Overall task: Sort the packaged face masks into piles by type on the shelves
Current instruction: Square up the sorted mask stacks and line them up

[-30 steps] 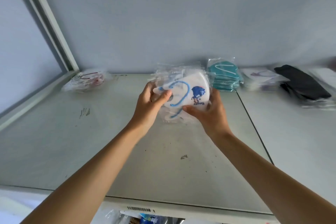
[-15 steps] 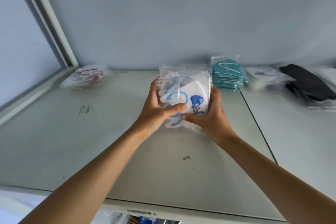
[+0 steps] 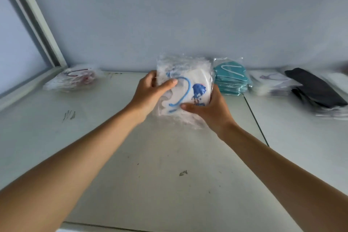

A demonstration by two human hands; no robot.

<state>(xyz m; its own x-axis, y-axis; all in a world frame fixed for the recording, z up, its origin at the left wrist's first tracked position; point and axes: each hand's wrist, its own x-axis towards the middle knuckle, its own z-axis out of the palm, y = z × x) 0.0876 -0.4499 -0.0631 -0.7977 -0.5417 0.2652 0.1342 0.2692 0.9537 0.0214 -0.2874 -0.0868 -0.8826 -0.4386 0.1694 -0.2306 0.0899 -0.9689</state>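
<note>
Both hands hold a stack of white masks with blue ear loops and a blue cartoon print (image 3: 190,88), each in clear plastic, at the back middle of the pale shelf (image 3: 150,171). My left hand (image 3: 150,94) grips its left side, thumb across the front. My right hand (image 3: 209,111) grips the lower right corner. The stack's bottom edge is at the shelf surface; I cannot tell whether it touches. Sorted piles lie along the back wall: white masks with red loops (image 3: 75,78) at the left, teal masks (image 3: 230,79) just right of the stack.
Farther right on the adjoining shelf panel lie a pile of white masks with purple print (image 3: 271,82) and a pile of black masks (image 3: 316,90). A slanted white frame post (image 3: 37,22) borders the left side. The shelf's front edge (image 3: 98,227) runs along the bottom.
The stack has turned more upright and moved slightly down toward the shelf, both hands still gripping it. My left thumb has shifted higher on the front.
</note>
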